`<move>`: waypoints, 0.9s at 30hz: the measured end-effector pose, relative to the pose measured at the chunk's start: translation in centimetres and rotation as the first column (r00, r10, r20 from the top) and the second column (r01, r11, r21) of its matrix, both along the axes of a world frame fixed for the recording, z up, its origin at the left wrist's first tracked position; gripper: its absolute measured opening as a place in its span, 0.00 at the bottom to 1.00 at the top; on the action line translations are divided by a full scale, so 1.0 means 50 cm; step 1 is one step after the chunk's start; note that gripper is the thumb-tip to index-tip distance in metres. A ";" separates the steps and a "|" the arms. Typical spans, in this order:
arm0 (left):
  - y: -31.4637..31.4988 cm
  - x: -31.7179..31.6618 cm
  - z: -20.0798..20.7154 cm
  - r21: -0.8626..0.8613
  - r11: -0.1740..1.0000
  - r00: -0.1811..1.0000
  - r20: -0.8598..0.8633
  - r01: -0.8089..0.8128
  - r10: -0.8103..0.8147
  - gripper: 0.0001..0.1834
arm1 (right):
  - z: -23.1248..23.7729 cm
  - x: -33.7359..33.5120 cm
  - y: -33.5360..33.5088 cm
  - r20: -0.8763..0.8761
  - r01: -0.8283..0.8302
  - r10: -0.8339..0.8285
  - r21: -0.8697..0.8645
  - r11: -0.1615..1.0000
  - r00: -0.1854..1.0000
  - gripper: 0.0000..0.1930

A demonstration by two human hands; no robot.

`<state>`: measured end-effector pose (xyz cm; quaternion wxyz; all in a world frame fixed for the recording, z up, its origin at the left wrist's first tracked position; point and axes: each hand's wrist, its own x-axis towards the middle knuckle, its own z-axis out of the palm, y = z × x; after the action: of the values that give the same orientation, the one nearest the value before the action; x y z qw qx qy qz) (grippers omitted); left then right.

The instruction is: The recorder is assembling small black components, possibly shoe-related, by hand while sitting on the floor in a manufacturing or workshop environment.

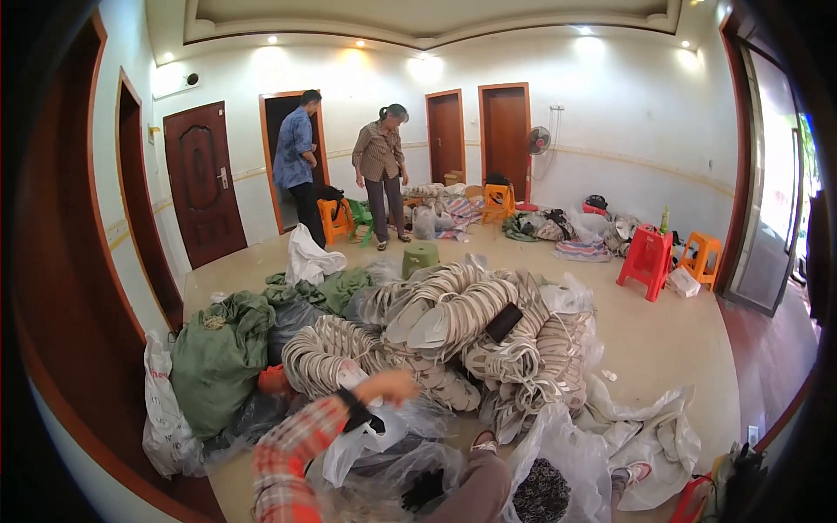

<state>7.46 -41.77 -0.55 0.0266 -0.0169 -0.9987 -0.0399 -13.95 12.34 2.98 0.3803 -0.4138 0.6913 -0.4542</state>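
Observation:
My left hand (388, 386), at the end of a red plaid sleeve with a black band at the wrist, reaches over the near side of a big heap of beige-and-white shoe uppers (449, 309). Motion smears its fingers, so I cannot see whether they hold anything. Stacked, curved bundles of uppers (327, 353) lie just beyond it. A dark, flat rectangular object (503, 322) rests on top of the heap. Beneath my forearm is a crumpled clear plastic bag (366, 449), with a black bunched item (423, 491) close by. My right hand is out of view.
Green sacks (222, 362) and a white woven bag (166, 410) stand at left. An open plastic bag of small dark pieces (540, 492) is near my legs. Two people (296, 157) stand beyond the heap. Red (647, 261) and orange stools (700, 260) are at right.

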 end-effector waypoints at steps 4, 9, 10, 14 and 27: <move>0.160 0.189 -0.173 0.312 0.447 0.522 0.696 -0.838 0.493 0.16 | -0.049 -0.009 -0.003 0.070 -0.033 0.031 0.023 0.999 0.997 0.12; 0.239 0.168 -0.072 0.298 0.102 0.307 0.803 -0.949 0.510 0.13 | -0.010 0.000 -0.022 0.075 -0.055 0.055 -0.003 0.998 0.996 0.14; 0.236 0.171 -0.080 0.338 0.159 0.370 0.775 -0.928 0.512 0.13 | -0.008 0.003 -0.022 0.073 -0.056 0.056 0.002 0.998 0.996 0.14; 0.219 0.166 -0.089 0.433 0.136 0.433 0.721 -0.891 0.542 0.14 | -0.008 0.009 -0.038 -0.025 -0.058 0.057 -0.027 0.998 0.998 0.15; 0.254 0.125 -0.043 0.506 0.001 0.409 0.697 -0.863 0.589 0.15 | 0.014 0.010 -0.042 0.007 -0.023 0.023 0.031 0.999 1.000 0.14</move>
<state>13.72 -29.06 -2.69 -0.0966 0.5301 -0.6855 -0.4897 -13.46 10.22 3.68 0.3943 -0.4142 0.6923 -0.4402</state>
